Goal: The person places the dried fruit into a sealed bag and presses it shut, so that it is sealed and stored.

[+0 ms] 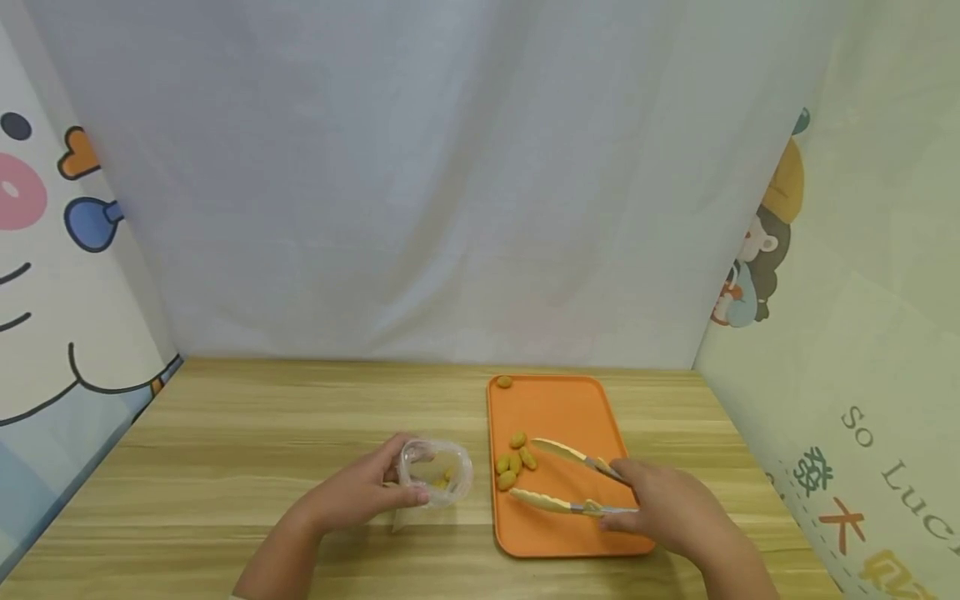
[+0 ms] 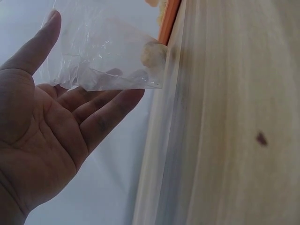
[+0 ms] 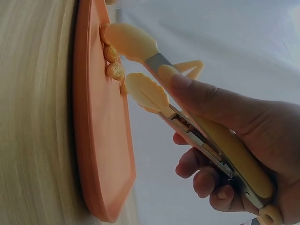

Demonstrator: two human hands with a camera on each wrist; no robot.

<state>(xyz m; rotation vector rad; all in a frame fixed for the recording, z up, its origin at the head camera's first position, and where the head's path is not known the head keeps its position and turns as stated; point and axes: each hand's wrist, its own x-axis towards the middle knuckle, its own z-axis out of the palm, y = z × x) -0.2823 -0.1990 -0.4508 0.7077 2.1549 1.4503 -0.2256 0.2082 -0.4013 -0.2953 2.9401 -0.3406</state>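
Observation:
My left hand (image 1: 356, 493) holds a clear plastic bag (image 2: 105, 47) upright by its side, thumb on one side and fingers on the other. Its mouth gapes in a round shape in the head view, and a few yellowish pieces (image 2: 153, 55) lie inside. My right hand (image 1: 671, 510) grips yellow-tipped metal tongs (image 1: 546, 502), which are spread apart. Between and just beyond their tips lie several small yellow-brown oval pieces (image 1: 506, 481) on an orange tray (image 1: 555, 408). In the right wrist view the tong tips (image 3: 146, 91) are close to the pieces.
Another oval piece (image 1: 505, 382) lies in the tray's far left corner. Tray and hands are over a wood-grain table (image 1: 300, 417). A pale curtain (image 1: 420, 183) hangs behind, with printed cloths at left and right.

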